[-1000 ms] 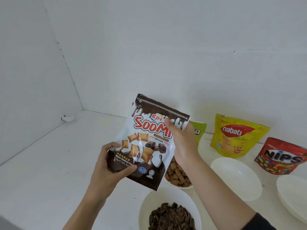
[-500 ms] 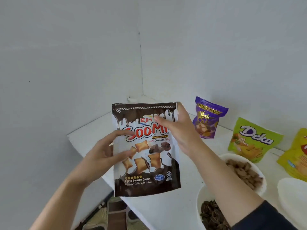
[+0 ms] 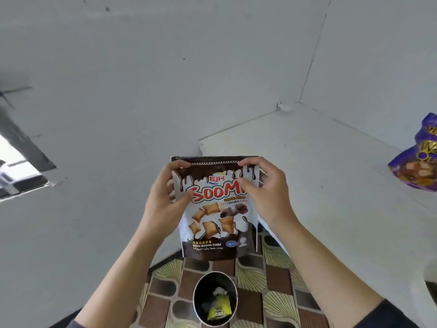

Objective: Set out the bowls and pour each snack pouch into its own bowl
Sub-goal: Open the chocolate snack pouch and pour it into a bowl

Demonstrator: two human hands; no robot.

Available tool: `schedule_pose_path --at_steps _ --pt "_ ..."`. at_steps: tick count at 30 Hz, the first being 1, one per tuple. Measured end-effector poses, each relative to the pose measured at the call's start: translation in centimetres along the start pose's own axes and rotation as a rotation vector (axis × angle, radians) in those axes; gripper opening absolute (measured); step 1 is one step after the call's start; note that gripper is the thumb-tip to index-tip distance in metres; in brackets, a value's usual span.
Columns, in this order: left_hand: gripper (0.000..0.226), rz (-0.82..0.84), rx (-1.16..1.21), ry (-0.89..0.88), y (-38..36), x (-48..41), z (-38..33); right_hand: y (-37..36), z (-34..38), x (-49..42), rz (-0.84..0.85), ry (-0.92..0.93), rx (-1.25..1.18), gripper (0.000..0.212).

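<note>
A brown and white Soomi snack pouch is held upright in front of me, past the left edge of the white table. My left hand pinches its upper left corner and my right hand pinches its upper right corner, thumbs on the printed front. The sealed top strip looks whole. A purple snack pouch stands at the right edge of view. No bowl shows clearly.
A round bin with a yellow wrapper inside stands on the patterned floor directly below the pouch. A white wall fills the left side, with a bright opening at far left.
My view has swung left and down, off the bowls and other pouches. The pouch has moved beyond the table edge above the bin, and both hands have shifted up to its top corners.
</note>
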State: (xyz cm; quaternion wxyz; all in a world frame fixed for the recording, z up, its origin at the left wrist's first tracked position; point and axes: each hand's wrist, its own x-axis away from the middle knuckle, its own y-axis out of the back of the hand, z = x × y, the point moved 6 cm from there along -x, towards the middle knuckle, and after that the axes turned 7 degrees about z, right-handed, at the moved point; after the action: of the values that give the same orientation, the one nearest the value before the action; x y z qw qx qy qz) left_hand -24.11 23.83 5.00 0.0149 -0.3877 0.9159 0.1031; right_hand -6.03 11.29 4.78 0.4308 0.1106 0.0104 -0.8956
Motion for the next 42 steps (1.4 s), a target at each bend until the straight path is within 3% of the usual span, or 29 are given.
schedule_pose_path --at_steps 5,12,16,20,27,33,42 --pt "0.028 -0.040 0.029 0.072 1.9 0.9 5.0 -2.9 -5.9 1.2 0.008 -0.056 0.086 0.025" --pt "0.022 -0.160 0.048 0.265 3.0 0.3 11.1 -4.5 -12.0 0.2 0.040 -0.177 0.115 0.029" --pt "0.024 -0.137 0.014 0.367 2.9 -0.2 15.3 -5.1 -16.5 -0.7 0.066 -0.217 0.165 0.029" --pt "0.026 -0.165 0.020 0.477 2.8 -0.1 21.9 -6.1 -23.0 -1.0 0.109 -0.242 0.254 0.022" --pt "0.026 -0.170 0.085 0.676 0.4 1.8 36.9 -7.8 -36.8 0.9 0.145 -0.336 0.314 0.030" --pt "0.024 -0.224 0.159 0.754 -1.9 3.0 48.9 -9.1 -47.6 3.5 0.161 -0.366 0.364 0.028" --pt "0.017 -0.210 0.201 0.841 -5.3 6.7 58.7 -9.3 -56.1 6.5 0.296 -0.448 0.362 0.022"
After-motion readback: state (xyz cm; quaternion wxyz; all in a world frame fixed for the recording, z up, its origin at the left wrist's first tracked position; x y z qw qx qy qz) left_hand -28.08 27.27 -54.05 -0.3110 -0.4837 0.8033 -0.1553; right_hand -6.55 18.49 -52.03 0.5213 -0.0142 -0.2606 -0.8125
